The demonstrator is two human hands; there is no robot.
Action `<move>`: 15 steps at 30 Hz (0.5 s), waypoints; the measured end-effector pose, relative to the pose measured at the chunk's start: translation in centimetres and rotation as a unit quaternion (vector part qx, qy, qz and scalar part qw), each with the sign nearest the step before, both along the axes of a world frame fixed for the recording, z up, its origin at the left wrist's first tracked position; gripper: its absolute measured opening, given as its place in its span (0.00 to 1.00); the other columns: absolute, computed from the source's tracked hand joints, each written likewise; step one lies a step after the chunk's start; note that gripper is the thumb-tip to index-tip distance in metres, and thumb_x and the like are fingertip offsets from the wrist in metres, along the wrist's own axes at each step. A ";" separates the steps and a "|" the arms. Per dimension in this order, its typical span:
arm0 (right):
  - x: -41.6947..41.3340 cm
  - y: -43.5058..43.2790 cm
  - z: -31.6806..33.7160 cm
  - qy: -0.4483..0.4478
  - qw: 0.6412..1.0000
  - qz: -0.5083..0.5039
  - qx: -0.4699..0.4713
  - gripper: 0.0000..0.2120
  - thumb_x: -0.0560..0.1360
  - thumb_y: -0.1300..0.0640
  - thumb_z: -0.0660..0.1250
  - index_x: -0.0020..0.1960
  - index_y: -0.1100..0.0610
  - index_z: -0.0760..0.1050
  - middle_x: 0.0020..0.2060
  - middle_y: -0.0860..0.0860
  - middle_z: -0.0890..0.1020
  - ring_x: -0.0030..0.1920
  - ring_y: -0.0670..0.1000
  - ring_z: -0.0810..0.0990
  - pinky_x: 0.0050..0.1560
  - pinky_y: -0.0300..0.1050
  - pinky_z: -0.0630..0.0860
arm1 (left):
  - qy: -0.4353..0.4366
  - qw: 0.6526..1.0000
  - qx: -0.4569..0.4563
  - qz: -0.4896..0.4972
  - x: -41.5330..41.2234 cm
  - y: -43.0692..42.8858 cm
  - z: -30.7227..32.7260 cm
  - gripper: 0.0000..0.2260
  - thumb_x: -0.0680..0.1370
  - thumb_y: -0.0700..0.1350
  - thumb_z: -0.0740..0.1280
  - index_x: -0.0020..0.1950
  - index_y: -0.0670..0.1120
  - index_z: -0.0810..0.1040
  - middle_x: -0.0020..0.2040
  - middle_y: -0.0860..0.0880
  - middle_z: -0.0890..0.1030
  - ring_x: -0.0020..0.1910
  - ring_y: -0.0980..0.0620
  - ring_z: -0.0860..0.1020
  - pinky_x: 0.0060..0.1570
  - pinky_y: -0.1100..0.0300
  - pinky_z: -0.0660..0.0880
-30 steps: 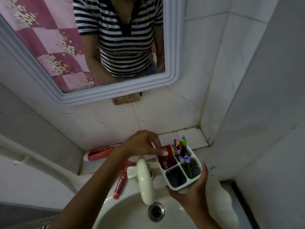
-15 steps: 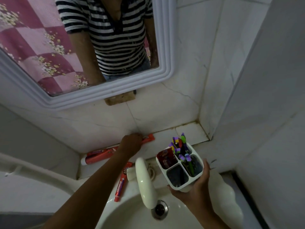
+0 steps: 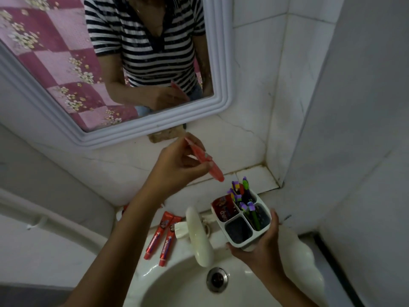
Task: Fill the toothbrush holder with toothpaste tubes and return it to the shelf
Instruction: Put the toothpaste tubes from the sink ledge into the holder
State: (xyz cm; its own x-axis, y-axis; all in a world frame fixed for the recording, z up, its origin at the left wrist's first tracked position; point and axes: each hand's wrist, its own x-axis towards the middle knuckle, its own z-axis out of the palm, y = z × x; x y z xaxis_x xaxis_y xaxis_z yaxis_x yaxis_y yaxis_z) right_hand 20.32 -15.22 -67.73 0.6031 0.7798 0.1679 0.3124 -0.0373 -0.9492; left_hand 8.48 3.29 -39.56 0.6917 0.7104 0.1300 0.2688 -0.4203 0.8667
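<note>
My right hand holds a white four-compartment toothbrush holder from below, over the sink's right rim. A red toothpaste tube stands in its back-left compartment, and several purple and green toothbrushes fill the right-hand compartments. The front-left compartment looks dark and empty. My left hand is raised above and to the left of the holder, gripping another red toothpaste tube that points down toward it. Two more red tubes lie on the sink ledge.
A cream tap stands over the white basin with its drain. A tiled shelf runs along the wall under a white-framed mirror. A wall corner closes in at the right.
My left hand picked a red tube up from the shelf and lifted it up and right, toward the holder. The holder stayed in my right hand.
</note>
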 end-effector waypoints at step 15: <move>-0.8 -0.9 1.5 -0.030 0.999 -0.012 0.001 0.74 0.54 0.43 0.89 0.79 0.27 0.37 0.80 0.59 0.65 0.77 0.54 0.71 0.73 0.53 0.77 | 0.314 0.889 0.320 -0.087 2.3 -1.8 -5.6 0.13 0.68 0.54 0.75 0.47 0.52 0.77 0.48 0.54 0.80 0.46 0.53 0.77 0.38 0.60 0.67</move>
State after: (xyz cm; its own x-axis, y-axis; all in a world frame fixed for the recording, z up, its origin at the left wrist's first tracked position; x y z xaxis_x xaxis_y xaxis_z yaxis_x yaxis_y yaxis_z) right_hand 19.51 -16.08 -66.25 0.6102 0.7651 0.2057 0.3676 -0.0434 -0.9290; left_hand 10.79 1.47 -45.13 0.8628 0.5052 0.0181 0.4985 -0.8562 0.1361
